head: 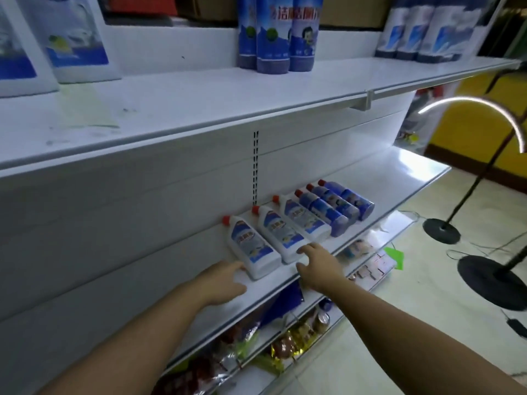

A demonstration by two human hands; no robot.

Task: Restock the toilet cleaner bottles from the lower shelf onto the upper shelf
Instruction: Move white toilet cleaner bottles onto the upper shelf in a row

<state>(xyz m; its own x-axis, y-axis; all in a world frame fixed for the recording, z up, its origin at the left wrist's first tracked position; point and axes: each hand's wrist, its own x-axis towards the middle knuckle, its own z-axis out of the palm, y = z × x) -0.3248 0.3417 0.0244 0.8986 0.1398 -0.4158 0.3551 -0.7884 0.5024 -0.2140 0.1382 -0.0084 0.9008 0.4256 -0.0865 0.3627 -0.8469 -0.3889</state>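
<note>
The lower shelf [399, 195] carries six toilet cleaner bottles lying flat in one row, caps toward the back panel. Three are white bottles: the nearest white bottle [255, 249], the second white bottle [281, 235] and the third white bottle [303, 218]. Each has a flat, broad-shouldered plastic body, a narrow neck, a red screw cap and a blue-and-white printed label. Three are blue bottles [336, 206], cylindrical, with red caps and glossy wrap-around labels. Adjacent bottles lie side by side, touching or nearly so.

The upper shelf [199, 109] is a smooth white panel with a raised front lip. It holds three tall blue bottles [275, 35] standing upright at centre, three further upright bottles [419, 32] at the right, and two large white bottles [71, 38] at the left, partly cut off by the frame edge.

The left hand [225, 280] lies palm down on the lower shelf, fingers spread apart, fingertips touching the base end of the nearest white bottle. It is not closed on anything. The right hand [316, 266] is also palm down with fingers spread, fingertips at the base end of the second white bottle; whether it makes contact cannot be determined.

A slotted upright [255, 166] runs down the back panel. Below the lower shelf, foil-wrapped packets [285, 346] fill a further shelf. Two floor lamps with round black bases [490, 280] stand on the pale floor at the right.
</note>
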